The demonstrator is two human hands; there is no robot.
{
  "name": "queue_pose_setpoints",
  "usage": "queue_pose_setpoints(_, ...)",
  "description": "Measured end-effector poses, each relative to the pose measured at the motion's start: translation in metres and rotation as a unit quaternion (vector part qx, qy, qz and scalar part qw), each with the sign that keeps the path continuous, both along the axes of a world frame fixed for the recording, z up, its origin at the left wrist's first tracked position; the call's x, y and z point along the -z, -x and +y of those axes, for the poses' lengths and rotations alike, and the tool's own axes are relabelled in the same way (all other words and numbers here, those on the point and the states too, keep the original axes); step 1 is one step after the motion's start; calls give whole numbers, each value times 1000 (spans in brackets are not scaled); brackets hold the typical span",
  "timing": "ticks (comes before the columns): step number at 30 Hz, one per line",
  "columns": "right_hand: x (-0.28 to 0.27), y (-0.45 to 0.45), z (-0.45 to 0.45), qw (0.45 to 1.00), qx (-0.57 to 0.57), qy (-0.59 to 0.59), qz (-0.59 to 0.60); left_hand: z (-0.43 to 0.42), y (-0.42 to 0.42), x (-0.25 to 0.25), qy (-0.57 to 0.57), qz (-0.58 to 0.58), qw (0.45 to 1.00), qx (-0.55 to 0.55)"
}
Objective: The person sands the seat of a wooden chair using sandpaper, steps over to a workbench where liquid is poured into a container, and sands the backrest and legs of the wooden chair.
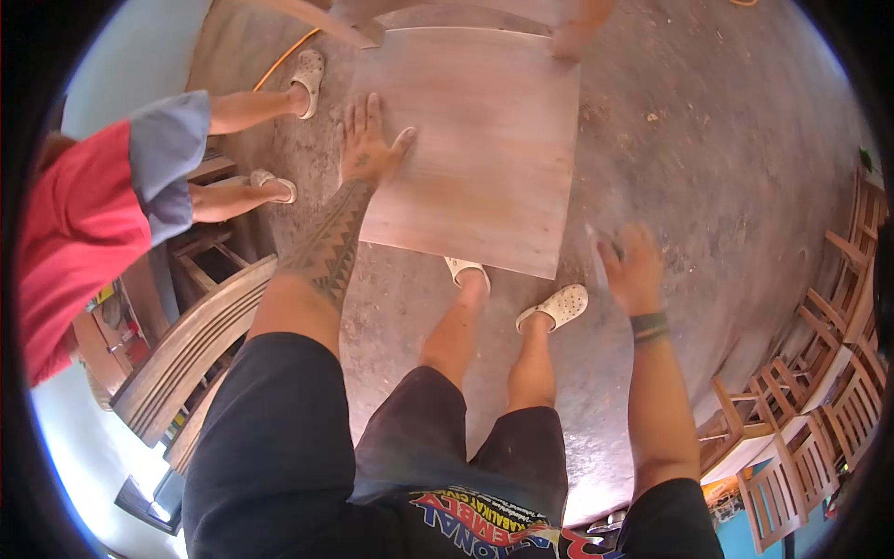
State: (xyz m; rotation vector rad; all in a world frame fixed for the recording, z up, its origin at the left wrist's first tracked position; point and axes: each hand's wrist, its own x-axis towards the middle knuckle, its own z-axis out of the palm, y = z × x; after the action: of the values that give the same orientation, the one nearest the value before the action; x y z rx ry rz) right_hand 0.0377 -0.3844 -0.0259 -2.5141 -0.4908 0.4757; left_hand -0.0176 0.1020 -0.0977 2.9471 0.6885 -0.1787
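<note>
A wooden chair seat (475, 158), pale and dusty over reddish-brown wood, lies in front of me, with parts of the chair's frame (582, 28) at the top of the view. My left hand (370, 149) rests flat on the seat's left edge, fingers stretched and thumb apart. To the right of the seat, off its surface, my right hand (635, 270) hangs over the floor, blurred by motion. Its fingers are bent around a thin whitish piece (598, 250) whose kind I cannot make out.
A person in a red shirt (88, 238) stands at my left. Slatted wooden furniture (191, 349) is below them. Several wooden chairs (778, 466) stand along the right side. An orange cord (284, 58) lies on the concrete floor (717, 177).
</note>
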Motion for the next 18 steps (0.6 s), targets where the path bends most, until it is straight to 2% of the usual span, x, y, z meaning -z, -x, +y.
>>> queue_pose_setpoints(1,1,-19,22,998,-16,-17,-55,12,15,3,14,-14,1000,-8)
queue_pose_setpoints(3,-8,-56,69,997,-44,9,-63,24,54,14,12,-8,999,-35)
queue_pose_setpoints(6,31,-87,136,970,-109,-21,-214,19,110,12,49,2,995,-84)
queue_pose_setpoints(9,70,-88,188,949,-201,16,-244,11,121,-3,135,4,977,-163)
queue_pose_setpoints(12,64,-66,221,967,-99,59,-228,19,117,-8,208,-15,957,-203)
queue_pose_setpoints(15,83,-41,263,963,96,122,-222,16,122,-13,230,-5,948,-218)
queue_pose_setpoints(17,101,-8,311,981,76,12,-180,20,112,-18,241,5,946,-217)
queue_pose_setpoints(18,102,5,346,989,-32,116,-88,23,113,-22,251,13,943,-218)
